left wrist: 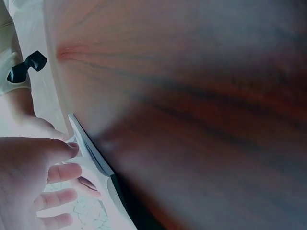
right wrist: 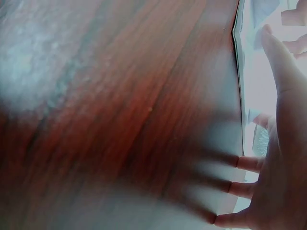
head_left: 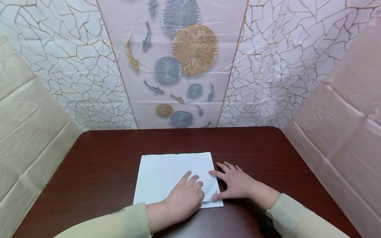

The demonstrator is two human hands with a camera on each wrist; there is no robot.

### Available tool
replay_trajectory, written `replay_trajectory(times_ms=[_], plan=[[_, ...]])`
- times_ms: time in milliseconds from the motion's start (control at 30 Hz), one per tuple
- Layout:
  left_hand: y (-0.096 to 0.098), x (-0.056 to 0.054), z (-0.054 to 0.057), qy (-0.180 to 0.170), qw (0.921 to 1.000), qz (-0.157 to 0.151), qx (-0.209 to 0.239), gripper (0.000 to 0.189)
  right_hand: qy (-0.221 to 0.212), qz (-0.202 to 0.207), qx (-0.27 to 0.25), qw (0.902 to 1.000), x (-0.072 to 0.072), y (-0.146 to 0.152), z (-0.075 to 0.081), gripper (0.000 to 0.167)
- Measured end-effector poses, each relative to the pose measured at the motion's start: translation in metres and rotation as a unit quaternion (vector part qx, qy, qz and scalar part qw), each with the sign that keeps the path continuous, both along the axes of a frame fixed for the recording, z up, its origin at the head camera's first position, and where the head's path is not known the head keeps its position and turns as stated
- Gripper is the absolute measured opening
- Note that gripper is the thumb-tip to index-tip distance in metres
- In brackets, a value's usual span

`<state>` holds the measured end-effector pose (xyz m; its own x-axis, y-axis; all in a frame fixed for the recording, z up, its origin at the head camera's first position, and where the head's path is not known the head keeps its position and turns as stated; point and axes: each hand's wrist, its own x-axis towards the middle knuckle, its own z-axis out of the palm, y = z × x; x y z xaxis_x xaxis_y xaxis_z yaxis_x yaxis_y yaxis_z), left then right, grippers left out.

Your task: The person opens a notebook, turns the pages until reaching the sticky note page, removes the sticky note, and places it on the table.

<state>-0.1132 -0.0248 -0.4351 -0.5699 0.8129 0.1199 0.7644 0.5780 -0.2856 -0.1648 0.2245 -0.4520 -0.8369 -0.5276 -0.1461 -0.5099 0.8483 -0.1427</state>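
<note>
An open notebook (head_left: 157,177) with white lined pages lies flat on the dark table. My left hand (head_left: 185,196) rests over the lower part of its right page, fingers slightly bent and spaced apart. At the notebook's right edge, my right hand (head_left: 239,184) is spread wide. Its thumb and index fingertip touch the page, while the other fingers reach onto the table. Between the hands, the page's lower corner (head_left: 210,195) lifts a little from the sheets below. The left wrist view shows the notebook's edge (left wrist: 98,155) beside the left fingers, with no clear pinch visible.
The reddish-brown table (head_left: 98,172) extends around the notebook. A patterned backdrop (head_left: 181,82) stands behind its far edge, and pale draped sheets flank both sides. A black device (left wrist: 26,67) sits on the right wrist.
</note>
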Motion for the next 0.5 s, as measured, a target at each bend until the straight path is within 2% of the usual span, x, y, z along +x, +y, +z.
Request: replay_trajectory(times_ms=[300,500], plan=[[-0.001,-0.002,-0.005,0.021,0.9996,-0.001,0.021,0.024,0.018,0.011,-0.005,0.9998,0.002,0.006,-0.002,0.112],[-0.004,-0.002,-0.005,0.002,0.9994,0.013,0.033,0.021,0.015,0.010,-0.025,0.9995,0.002,0.011,-0.002,0.116]])
